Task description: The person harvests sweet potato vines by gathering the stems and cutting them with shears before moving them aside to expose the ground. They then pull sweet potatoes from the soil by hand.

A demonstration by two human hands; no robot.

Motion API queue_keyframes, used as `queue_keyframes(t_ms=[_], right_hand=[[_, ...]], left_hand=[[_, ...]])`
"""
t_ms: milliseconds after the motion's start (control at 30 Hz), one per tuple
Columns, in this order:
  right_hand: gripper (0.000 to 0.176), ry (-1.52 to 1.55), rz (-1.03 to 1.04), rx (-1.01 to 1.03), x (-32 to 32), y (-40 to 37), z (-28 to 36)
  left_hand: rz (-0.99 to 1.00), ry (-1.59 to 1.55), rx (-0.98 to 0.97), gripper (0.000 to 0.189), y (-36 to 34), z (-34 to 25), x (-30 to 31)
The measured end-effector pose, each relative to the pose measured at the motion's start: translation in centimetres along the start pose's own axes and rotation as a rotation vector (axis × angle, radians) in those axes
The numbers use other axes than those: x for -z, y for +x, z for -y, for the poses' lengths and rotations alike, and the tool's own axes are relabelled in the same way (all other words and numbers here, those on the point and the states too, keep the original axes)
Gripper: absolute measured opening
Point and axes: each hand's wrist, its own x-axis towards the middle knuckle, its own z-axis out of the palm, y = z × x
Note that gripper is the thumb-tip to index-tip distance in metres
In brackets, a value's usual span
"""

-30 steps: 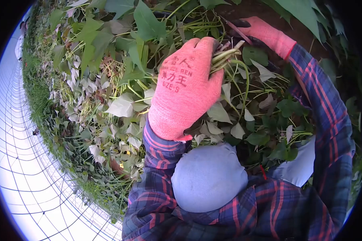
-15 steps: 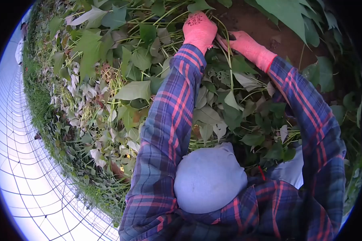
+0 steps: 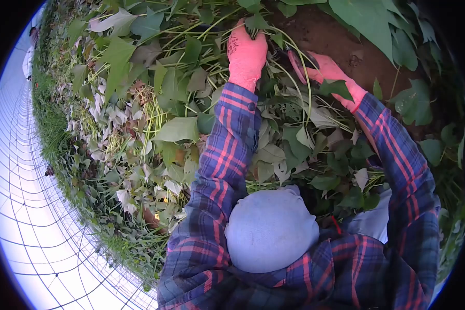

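Note:
My left hand [image 3: 247,58], in a pink knit glove with dark lettering, closes around leafy green vine stems [image 3: 219,33] at the top of the view. A leaf [image 3: 256,22] sticks out above its fingers. To the right, my right hand [image 3: 329,72], also gloved in pink, holds what look like pruning shears [image 3: 297,66]. Their dark tip points toward my left hand, beside long stems, and part of the tool is hidden by my fingers. A green leaf [image 3: 337,89] lies across the right wrist.
Dense vines with broad leaves [image 3: 178,129] spread below and left of my hands. Brown soil [image 3: 341,39] shows at the upper right, under large leaves [image 3: 369,23]. My knee [image 3: 271,230] rises between my plaid sleeves. A wire grid [image 3: 41,222] over a pale surface runs along the left.
My left hand has shifted slightly left and down, and turned. My right hand has moved right and down, widening the gap and bringing the tool into clearer view.

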Motion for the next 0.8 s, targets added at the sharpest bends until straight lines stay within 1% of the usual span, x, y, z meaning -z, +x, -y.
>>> queue_keyframes(t_ms=[33, 67, 100, 167, 200, 233, 300, 333, 367, 400, 433, 500, 533, 567, 633, 667, 700, 733, 767, 800], right_hand=[[0.037, -0.2, -0.019, -0.034, 0.2, 0.0, -1.4], [0.035, 0.232, 0.034, -0.278, 0.2, -1.6, 1.9], [0.035, 0.233, 0.034, -0.279, 0.4, -1.8, 1.6], [0.033, 0.096, -0.056, -0.163, 0.9, -2.4, 1.0], [0.032, 0.122, -0.032, -0.213, 1.1, -2.5, 2.0], [0.032, 0.126, -0.032, -0.214, 1.2, -2.5, 2.5], [0.035, 0.101, -0.015, -0.113, 1.4, -2.5, 3.3], [0.035, 0.102, -0.016, -0.108, 1.5, -2.4, 3.5], [0.034, -0.022, 0.023, -0.061, 1.6, -2.0, 3.6], [0.033, -0.145, 0.062, -0.015, 1.7, -1.6, 3.7], [0.033, -0.145, 0.061, -0.012, 2.0, -1.1, 4.4], [0.034, -0.274, 0.251, -0.068, 2.4, 0.1, 6.5], [0.035, -0.317, 0.292, -0.078, 2.4, 1.0, 7.0], [0.035, -0.317, 0.292, -0.073, 2.6, 1.9, 7.3], [0.033, -0.332, 0.224, 0.028, 2.8, 3.8, 7.4], [0.025, -0.316, 0.16, 0.092, 3.0, 5.0, 6.9], [0.025, -0.314, 0.163, 0.098, 3.4, 6.3, 6.1], [0.019, 0.026, 0.126, -0.063, 3.8, 7.6, 4.8], [0.012, 0.366, 0.088, -0.223, 4.0, 8.5, 3.9], [0.012, 0.365, 0.093, -0.219, 4.3, 8.5, 5.6]], left_hand=[[-0.148, -0.128, -0.034, 0.05, -1.3, 0.5, 0.5], [-0.128, -0.144, -0.109, 0.049, -2.1, 1.0, 1.8], [-0.108, -0.159, -0.183, 0.048, -3.1, 1.5, 3.5], [-0.157, -0.537, -0.154, 0.037, -5.5, 0.7, 6.6], [-0.165, -0.667, -0.162, 0.038, -6.9, 0.9, 8.2], [-0.173, -0.797, -0.171, 0.039, -8.4, 1.1, 9.9], [-0.24, -0.775, -0.24, 0.035, -11.1, 0.9, 13.4], [-0.297, -0.707, -0.217, 0.04, -13.0, 2.8, 15.4], [-0.354, -0.64, -0.195, 0.046, -14.4, 4.5, 16.5], [-0.404, -0.601, -0.168, 0.044, -15.8, 5.5, 18.0], [-0.424, -0.593, -0.127, 0.041, -16.8, 5.5, 19.3], [-0.45, -0.586, -0.048, 0.037, -18.5, 4.7, 21.7], [-0.444, -0.591, -0.012, 0.035, -19.1, 3.9, 22.7], [-0.427, -0.607, 0.018, 0.033, -19.2, 2.6, 23.3], [-0.336, -0.645, 0.087, 0.028, -18.1, -0.1, 23.5], [-0.251, -0.663, 0.125, 0.026, -16.9, -1.3, 22.9], [-0.145, -0.666, 0.142, 0.024, -15.4, -2.2, 21.9], [-0.046, -0.641, 0.139, 0.023, -13.9, -3.0, 20.8], [0.067, -0.58, 0.102, 0.03, -11.8, -3.0, 19.8], [0.163, -0.38, 0.002, 0.028, -10.0, -3.6, 18.6]])
